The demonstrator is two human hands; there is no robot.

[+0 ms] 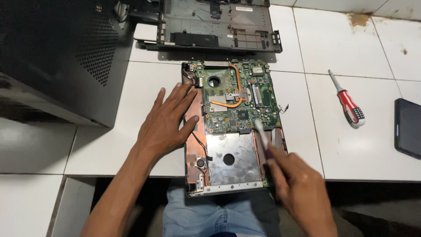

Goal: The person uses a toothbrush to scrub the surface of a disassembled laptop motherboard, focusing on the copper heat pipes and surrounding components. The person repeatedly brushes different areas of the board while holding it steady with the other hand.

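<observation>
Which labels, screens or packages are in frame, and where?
Phone or tablet: right edge of the tiled table, flat, dark rectangle, screen off.
White sticker: top of the grey laptop cover at the far edge, small strip.
No packages or signs.

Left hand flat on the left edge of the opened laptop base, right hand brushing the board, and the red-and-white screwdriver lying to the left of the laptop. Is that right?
One detail is wrong. The head view shows the red-and-white screwdriver lying to the right of the opened laptop base, on the white tiles. The left hand does rest flat on its left edge, and the right hand does hold a brush at the board.
</observation>
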